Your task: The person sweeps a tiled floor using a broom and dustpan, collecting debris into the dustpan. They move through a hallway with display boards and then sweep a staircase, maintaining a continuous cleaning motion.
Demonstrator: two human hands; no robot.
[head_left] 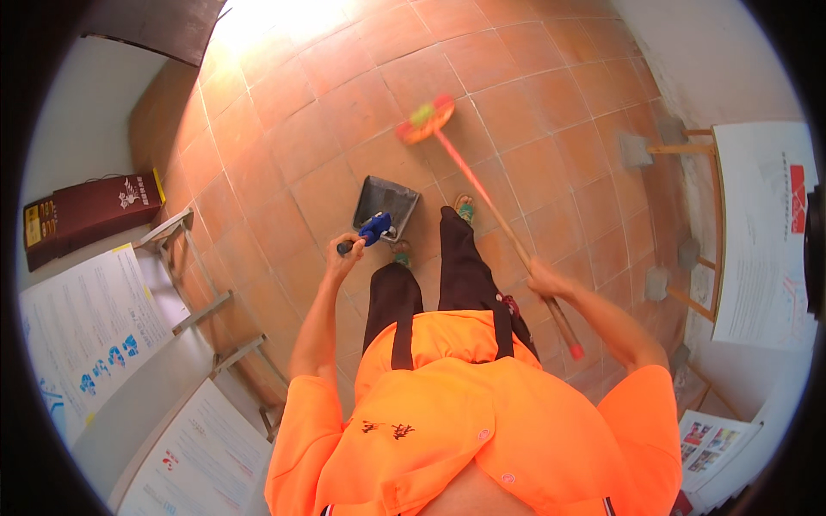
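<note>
Left hand point(340, 263) — dustpan point(379, 201), right hand point(549, 278) — broom point(495, 211) (partly blurred)

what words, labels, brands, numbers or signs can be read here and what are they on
Bright orange fabric top: two dark characters, not copied here.
Maroon rectangular box: white lettering and emblem, not copied here.
White rectangular boards at left and right: print mostly too small to read.
Dark grey dustpan and red-handled broom: no readable text.
</note>
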